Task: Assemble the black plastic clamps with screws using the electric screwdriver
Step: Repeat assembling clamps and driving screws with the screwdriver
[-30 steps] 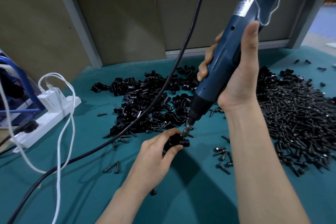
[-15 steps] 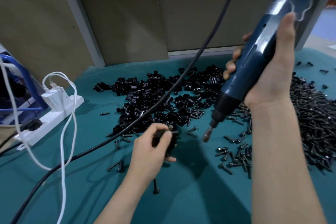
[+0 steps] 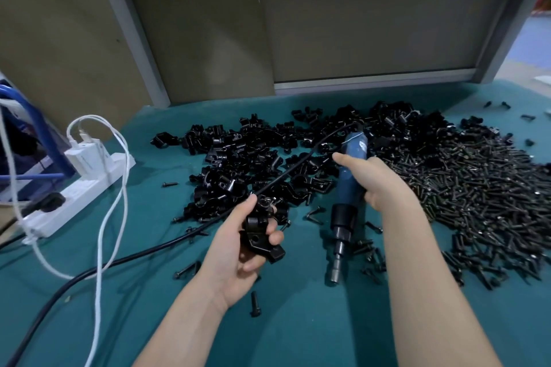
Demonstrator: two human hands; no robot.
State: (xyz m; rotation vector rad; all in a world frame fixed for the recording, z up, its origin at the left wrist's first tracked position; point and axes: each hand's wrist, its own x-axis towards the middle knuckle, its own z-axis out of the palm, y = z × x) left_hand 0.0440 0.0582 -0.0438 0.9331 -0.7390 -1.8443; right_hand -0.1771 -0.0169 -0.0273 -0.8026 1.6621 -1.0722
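left hand [image 3: 235, 253] curled round one clamp [image 3: 261, 240], centre | right hand [image 3: 381, 185] grasps electric screwdriver [image 3: 351, 176], bit toward 6 o'clock | clamp pile [image 3: 238, 155] 12 o'clock, screw heap [image 3: 477, 188] 3 o'clock: most work likely remains

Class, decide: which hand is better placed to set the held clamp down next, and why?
Left: the left hand grips the black clamp, while the right hand holds the electric screwdriver.

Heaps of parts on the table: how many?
2: the clamps heap at centre back, and the screws heap to its right, running into it. Others may lie outside the frame.
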